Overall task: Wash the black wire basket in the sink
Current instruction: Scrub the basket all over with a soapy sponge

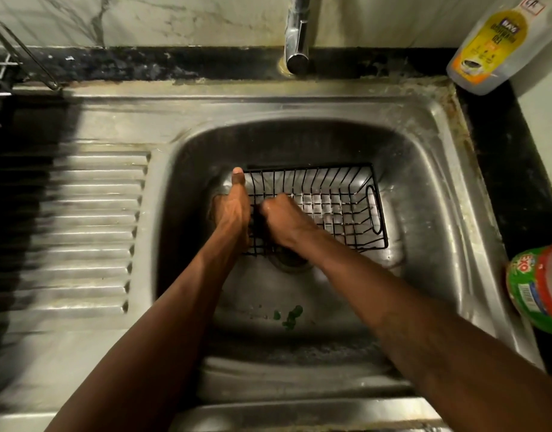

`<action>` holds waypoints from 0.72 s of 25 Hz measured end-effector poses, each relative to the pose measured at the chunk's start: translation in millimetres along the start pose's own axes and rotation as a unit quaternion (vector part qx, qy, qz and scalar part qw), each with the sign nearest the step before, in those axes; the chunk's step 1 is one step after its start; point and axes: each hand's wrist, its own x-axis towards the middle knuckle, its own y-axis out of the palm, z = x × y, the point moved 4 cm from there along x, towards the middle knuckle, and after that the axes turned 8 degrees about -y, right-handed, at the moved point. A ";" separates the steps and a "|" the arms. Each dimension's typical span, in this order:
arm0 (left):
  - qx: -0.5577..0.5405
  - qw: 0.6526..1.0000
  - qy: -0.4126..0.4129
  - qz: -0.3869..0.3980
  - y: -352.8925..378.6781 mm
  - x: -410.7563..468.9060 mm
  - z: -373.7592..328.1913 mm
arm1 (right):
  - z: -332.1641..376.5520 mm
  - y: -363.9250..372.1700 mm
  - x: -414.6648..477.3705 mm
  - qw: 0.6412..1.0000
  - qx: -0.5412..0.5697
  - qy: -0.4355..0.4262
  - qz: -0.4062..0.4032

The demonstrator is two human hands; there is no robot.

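The black wire basket (337, 207) lies open side up on the floor of the steel sink (424, 169). My left hand (232, 210) grips the basket's left end, thumb up on the rim. My right hand (284, 219) is a closed fist inside the basket's left part, pressed against the wires; whether it holds anything is hidden. An oval handle loop shows on the basket's right end.
The chrome tap (296, 42) stands behind the sink; no water stream shows. A ribbed drainboard (90, 232) lies to the left, with a dish rack (6, 67) at the far left. A yellow-labelled bottle (493, 48) and a green and red container (539, 288) stand on the right counter. Green bits (291, 316) lie near the drain.
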 end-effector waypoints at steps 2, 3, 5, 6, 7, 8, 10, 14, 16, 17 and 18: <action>-0.013 1.000 0.010 0.007 -2.2 -9.4 -6.2 | 10.7 7.8 13.3 0.999 0.023 -0.023 -0.009; -0.017 1.000 0.007 0.016 -4.2 -18.3 -10.4 | 8.3 7.2 10.8 0.999 -0.015 -0.036 -0.003; -0.009 0.999 -0.010 0.037 -5.1 -22.2 -12.2 | -17.2 0.5 -4.6 0.996 -0.087 -0.017 0.014; -0.008 0.999 -0.009 0.040 -5.1 -22.0 -11.9 | -34.5 -6.6 -17.0 0.994 -0.104 0.008 0.017; -0.009 0.999 -0.006 0.044 -4.9 -23.1 -11.6 | -54.2 -13.2 -28.5 0.990 -0.133 0.046 0.017; -0.013 0.999 -0.003 0.047 -5.1 -22.9 -12.0 | -70.9 -22.5 -39.3 0.982 -0.168 0.088 0.009; -0.012 0.999 -0.001 0.038 -5.4 -20.6 -9.9 | -86.9 -40.3 -49.8 0.957 -0.256 0.136 -0.008; -0.005 1.000 -0.001 0.028 -4.1 -12.6 -6.4 | -75.9 -32.8 -39.4 0.972 -0.195 0.129 -0.016; -0.009 1.000 -0.007 0.028 -3.4 -11.8 -6.1 | -50.6 -12.0 -25.1 0.995 -0.070 0.077 -0.006; -0.008 1.000 -0.006 0.027 -2.3 -12.1 -6.6 | -34.7 -1.1 -15.1 0.999 -0.010 0.047 0.007; -0.007 1.000 -0.004 0.021 -0.9 -8.7 -5.3 | -20.2 8.5 -5.9 0.998 0.046 0.031 0.015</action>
